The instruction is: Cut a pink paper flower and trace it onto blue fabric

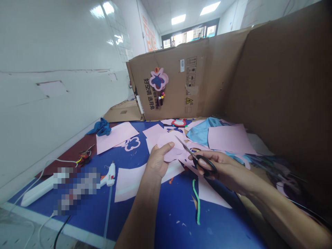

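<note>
My left hand (160, 159) pinches a pink paper piece (172, 140) with a rounded outline, thumb on top of it. In my right hand (214, 162) is a pair of scissors (204, 165) with black handles, fingers through the loops. The blades point up and left, close to the paper's right edge; whether they touch it I cannot tell. Beneath both hands lie pink paper sheets (129, 181) and offcuts on the blue table (178, 207). A pink flower-shaped paper outline (132, 144) lies to the left of my left hand.
A white glue gun (111, 174) stands at left, near a blurred-out object and cords. A green pipe cleaner (197, 204) lies in front. Blue cloth (204, 131) and a pink sheet (230, 138) are at right. A cardboard wall (176, 83) with a hanging flower decoration (158, 80) rises behind.
</note>
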Available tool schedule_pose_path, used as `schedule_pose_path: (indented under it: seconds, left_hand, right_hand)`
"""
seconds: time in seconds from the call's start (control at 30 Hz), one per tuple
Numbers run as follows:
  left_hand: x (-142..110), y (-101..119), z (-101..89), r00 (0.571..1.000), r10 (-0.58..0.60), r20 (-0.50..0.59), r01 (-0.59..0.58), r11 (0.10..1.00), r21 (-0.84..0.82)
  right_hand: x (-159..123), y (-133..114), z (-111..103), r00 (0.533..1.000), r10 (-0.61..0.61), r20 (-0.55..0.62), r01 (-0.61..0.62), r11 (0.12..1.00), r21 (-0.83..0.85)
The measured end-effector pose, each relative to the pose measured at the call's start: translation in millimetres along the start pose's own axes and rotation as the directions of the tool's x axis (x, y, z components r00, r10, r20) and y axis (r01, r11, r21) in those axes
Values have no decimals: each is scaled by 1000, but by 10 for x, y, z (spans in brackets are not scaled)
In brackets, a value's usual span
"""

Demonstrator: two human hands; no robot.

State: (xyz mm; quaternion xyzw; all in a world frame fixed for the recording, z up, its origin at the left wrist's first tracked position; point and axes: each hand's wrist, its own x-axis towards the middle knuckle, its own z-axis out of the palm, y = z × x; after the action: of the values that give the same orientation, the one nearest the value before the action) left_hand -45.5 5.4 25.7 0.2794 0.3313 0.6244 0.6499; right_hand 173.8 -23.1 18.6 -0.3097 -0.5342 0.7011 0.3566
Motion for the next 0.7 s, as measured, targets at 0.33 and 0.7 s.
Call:
schedule_pose_path:
  seconds: [0.33,0.7]
  left_hand:
    - [12,23,-33,999,-31,-5,31,1000,1]
    - [17,19,-77,999,-52,16,52,998,23]
  right_hand:
    - [-11,-2,-25,999,-26,42,29,998,-54]
    - [-21,-29,-63,999,-21,42,27,987,-156]
